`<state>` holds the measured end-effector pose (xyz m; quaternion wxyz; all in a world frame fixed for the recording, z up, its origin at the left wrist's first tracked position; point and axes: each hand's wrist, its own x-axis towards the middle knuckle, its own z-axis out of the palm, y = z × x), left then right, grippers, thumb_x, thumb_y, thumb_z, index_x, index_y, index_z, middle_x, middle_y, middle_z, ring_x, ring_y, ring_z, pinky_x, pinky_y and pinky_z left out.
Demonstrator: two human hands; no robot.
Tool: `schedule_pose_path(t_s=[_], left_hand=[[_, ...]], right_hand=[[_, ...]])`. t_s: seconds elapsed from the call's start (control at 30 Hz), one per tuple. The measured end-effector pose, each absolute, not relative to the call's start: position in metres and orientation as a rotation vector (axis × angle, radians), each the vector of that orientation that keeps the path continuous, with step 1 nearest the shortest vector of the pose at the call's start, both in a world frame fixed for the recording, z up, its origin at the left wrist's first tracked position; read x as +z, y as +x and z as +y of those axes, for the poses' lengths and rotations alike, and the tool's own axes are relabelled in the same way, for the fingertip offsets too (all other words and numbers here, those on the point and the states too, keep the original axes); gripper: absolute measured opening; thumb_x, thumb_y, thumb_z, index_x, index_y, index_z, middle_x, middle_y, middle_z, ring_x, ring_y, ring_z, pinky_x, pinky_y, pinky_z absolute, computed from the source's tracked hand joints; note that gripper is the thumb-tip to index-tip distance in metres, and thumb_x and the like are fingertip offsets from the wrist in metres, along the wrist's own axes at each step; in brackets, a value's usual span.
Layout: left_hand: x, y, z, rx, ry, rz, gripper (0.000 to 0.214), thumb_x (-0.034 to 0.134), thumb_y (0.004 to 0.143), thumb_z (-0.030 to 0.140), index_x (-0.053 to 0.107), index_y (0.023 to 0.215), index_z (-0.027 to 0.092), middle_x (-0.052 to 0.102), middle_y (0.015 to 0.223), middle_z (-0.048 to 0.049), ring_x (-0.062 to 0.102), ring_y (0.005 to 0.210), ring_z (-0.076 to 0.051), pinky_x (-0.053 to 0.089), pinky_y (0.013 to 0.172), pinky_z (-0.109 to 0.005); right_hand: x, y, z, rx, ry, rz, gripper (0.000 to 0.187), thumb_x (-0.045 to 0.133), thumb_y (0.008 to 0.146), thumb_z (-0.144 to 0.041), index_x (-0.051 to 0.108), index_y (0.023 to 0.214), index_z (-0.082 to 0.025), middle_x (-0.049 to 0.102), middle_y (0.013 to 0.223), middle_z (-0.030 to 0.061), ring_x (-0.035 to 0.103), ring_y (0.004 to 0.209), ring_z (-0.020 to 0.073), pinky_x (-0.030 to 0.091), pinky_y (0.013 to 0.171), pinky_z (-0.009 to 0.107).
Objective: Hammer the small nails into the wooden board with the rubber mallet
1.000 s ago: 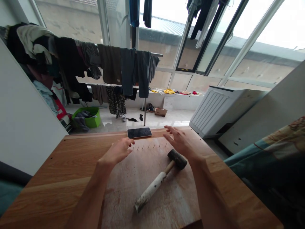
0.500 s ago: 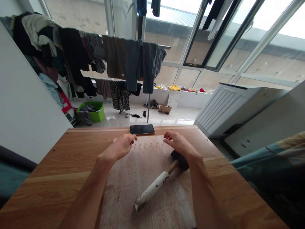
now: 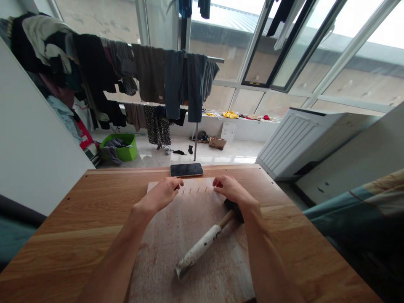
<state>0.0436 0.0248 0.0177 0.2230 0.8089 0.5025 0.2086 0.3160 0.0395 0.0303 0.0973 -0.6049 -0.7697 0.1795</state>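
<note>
Taking the middle of the board as the clock's centre and twelve as straight away from the wearer, a row of thin nails (image 3: 198, 189) stands at twelve, close to the far edge of the pale, scuffed wooden board (image 3: 158, 252). Four show plainly between the two hands, some leaning a little. The left hand (image 3: 164, 192) is at eleven, by the row's left end, its fingers curled in and the fingertips nearly together; whether they pinch a nail cannot be told. The right hand (image 3: 229, 188) is at one, by the right end, thumb and forefinger drawn close in a similar way, and its hold on a nail is equally unclear. The short stretch of row between the fingertips is the open gap there.

The mallet (image 3: 198, 248) lies diagonally across the board, its white-wrapped handle end at seven and its black head at two, under the right wrist and partly hidden by that forearm, near the board's right edge. Just past the board's far edge, at twelve, a smartphone (image 3: 187, 170) lies flat along the rim of the wood-grain tabletop (image 3: 85, 219). The broadest margin of tabletop spreads out at nine; a narrower one runs from three to four, outside the right forearm. Beyond the far rim, a green basket (image 3: 128, 152) sits at eleven.
</note>
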Motion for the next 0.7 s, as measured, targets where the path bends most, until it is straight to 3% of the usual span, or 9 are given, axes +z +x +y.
schedule_pose_path(t_s=[0.23, 0.37, 0.53, 0.7], left_hand=[[0.012, 0.043, 0.028, 0.626, 2.263, 1.325, 0.029, 0.052, 0.081, 0.005, 0.071, 0.099, 0.017, 0.073, 0.091, -0.0048, 0.068, 0.083, -0.018, 0.05, 0.077, -0.027], [0.011, 0.044, 0.029, 0.723, 2.213, 1.248, 0.025, 0.054, 0.083, 0.011, 0.07, 0.1, 0.017, 0.072, 0.087, -0.0032, 0.067, 0.079, -0.017, 0.051, 0.073, -0.026], [0.005, 0.044, 0.031, 0.788, 2.184, 1.218, 0.023, 0.055, 0.083, 0.012, 0.07, 0.101, 0.018, 0.073, 0.09, -0.0035, 0.068, 0.08, -0.017, 0.053, 0.076, -0.027], [-0.001, 0.045, 0.032, 0.794, 2.187, 1.225, 0.021, 0.056, 0.083, 0.013, 0.07, 0.098, 0.018, 0.073, 0.089, -0.0032, 0.068, 0.08, -0.017, 0.054, 0.076, -0.027]], right_hand=[[0.026, 0.316, 0.04, 0.471, -1.817, -2.271, 0.016, 0.065, 0.079, -0.01, 0.075, 0.088, -0.018, 0.074, 0.09, 0.0064, 0.066, 0.086, 0.0194, 0.045, 0.076, 0.026], [0.019, 0.321, 0.043, 0.477, -1.84, -2.251, 0.015, 0.065, 0.08, -0.009, 0.075, 0.086, -0.018, 0.074, 0.084, 0.0047, 0.065, 0.079, 0.0175, 0.045, 0.071, 0.025], [0.019, 0.323, 0.046, 0.446, -1.828, -2.213, 0.029, 0.056, 0.076, 0.003, 0.074, 0.088, -0.017, 0.075, 0.088, 0.0066, 0.066, 0.083, 0.0176, 0.046, 0.072, 0.024], [0.025, 0.315, 0.043, 0.453, -1.733, -2.239, 0.036, 0.054, 0.079, 0.001, 0.075, 0.099, -0.02, 0.076, 0.091, 0.004, 0.069, 0.084, 0.0156, 0.047, 0.075, 0.022]])
